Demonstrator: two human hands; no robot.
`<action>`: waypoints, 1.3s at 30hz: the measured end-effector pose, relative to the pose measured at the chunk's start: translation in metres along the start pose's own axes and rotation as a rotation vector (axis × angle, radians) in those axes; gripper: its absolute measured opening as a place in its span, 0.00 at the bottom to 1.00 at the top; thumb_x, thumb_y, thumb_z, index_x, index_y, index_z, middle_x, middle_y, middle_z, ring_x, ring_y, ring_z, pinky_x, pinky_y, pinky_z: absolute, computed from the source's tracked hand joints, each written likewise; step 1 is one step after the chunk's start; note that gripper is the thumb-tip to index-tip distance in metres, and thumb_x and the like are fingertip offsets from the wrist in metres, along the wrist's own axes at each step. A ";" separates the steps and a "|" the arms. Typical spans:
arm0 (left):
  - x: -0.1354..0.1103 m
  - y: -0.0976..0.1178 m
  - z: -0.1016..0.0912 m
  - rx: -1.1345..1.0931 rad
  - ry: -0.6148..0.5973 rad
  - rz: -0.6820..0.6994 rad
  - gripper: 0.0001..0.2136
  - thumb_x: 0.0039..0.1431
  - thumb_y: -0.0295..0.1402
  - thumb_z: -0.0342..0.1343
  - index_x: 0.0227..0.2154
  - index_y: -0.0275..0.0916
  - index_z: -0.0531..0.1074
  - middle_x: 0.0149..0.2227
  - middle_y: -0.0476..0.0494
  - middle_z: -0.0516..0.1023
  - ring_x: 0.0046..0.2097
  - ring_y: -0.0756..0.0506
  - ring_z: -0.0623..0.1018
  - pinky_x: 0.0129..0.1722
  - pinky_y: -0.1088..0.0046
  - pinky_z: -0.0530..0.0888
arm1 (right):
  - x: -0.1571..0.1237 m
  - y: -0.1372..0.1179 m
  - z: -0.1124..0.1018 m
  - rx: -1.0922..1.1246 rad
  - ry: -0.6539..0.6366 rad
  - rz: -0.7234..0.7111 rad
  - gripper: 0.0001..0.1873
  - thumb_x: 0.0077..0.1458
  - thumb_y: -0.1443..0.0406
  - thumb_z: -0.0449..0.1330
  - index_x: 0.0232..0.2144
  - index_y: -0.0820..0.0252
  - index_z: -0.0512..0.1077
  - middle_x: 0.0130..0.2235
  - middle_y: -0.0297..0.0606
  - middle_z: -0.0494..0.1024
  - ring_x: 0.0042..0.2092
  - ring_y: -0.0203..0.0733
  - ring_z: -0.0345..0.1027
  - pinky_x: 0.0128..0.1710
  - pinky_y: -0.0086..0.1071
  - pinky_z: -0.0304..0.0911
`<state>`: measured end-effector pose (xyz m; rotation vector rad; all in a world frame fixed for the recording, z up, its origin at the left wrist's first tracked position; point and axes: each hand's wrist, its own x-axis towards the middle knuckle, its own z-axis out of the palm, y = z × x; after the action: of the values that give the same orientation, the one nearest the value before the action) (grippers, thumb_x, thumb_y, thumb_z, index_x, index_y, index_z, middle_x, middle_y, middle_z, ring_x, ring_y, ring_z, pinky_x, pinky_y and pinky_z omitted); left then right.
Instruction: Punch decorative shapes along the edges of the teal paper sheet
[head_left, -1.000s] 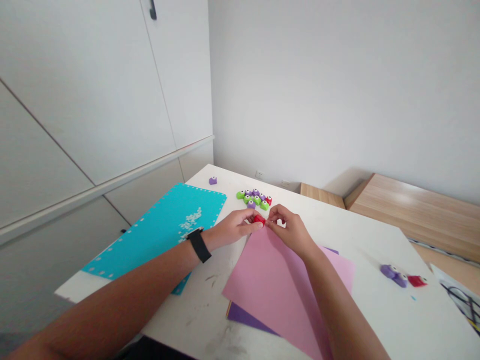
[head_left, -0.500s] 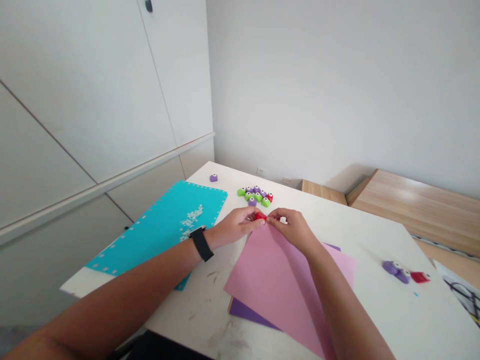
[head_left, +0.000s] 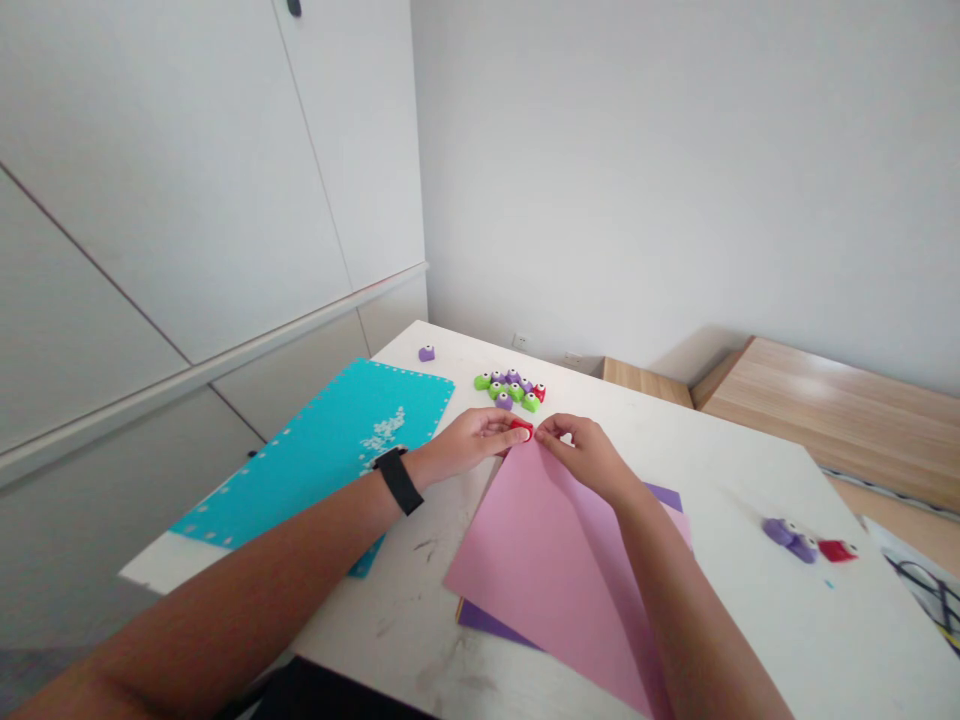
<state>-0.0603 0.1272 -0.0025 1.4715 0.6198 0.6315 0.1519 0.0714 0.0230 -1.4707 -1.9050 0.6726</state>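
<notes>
A small red paper punch (head_left: 521, 429) is gripped in my left hand (head_left: 471, 438), its white top showing near my thumb. Between the fingertips of my right hand (head_left: 579, 448), the far corner of a pink sheet of paper (head_left: 540, 560) is pinched, close beside the punch. That corner is lifted, and I cannot tell whether it sits inside the punch slot. Under the pink sheet lies purple paper (head_left: 495, 620), partly covered. A blue sheet (head_left: 315, 455) with punched holes along its edges lies to the left, with small white cut-out pieces (head_left: 384, 430) on it.
Several green, purple and red punches (head_left: 514, 390) cluster beyond my hands. One purple punch (head_left: 427, 353) stands at the far corner of the white table (head_left: 750, 620). Two purple punches and a red punch (head_left: 838, 550) lie at the right. Wooden furniture (head_left: 825, 410) adjoins the table.
The red punch has turned so its white top now shows. Both hands have risen slightly, and the pink paper has shifted a little to the left.
</notes>
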 end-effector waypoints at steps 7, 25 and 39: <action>0.000 0.002 -0.002 -0.067 0.085 -0.030 0.19 0.58 0.46 0.60 0.47 0.38 0.75 0.42 0.42 0.78 0.44 0.44 0.77 0.43 0.68 0.76 | 0.002 0.006 0.004 0.012 0.024 0.025 0.12 0.60 0.57 0.56 0.31 0.57 0.75 0.29 0.33 0.77 0.31 0.39 0.67 0.32 0.31 0.59; 0.000 0.000 -0.001 0.013 0.057 0.020 0.19 0.55 0.44 0.64 0.43 0.35 0.76 0.37 0.42 0.78 0.38 0.46 0.76 0.38 0.70 0.74 | 0.001 0.001 0.010 0.101 -0.017 0.096 0.13 0.58 0.56 0.58 0.29 0.59 0.75 0.26 0.33 0.74 0.29 0.38 0.63 0.28 0.30 0.57; -0.002 0.006 0.000 -0.098 0.015 -0.024 0.15 0.60 0.44 0.58 0.43 0.38 0.76 0.42 0.42 0.78 0.43 0.43 0.77 0.43 0.66 0.75 | -0.001 0.004 0.010 0.389 -0.132 0.245 0.17 0.55 0.52 0.61 0.29 0.60 0.73 0.24 0.30 0.68 0.26 0.34 0.56 0.26 0.29 0.50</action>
<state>-0.0620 0.1262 0.0038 1.3675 0.6084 0.6459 0.1477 0.0712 0.0131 -1.4418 -1.5810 1.2052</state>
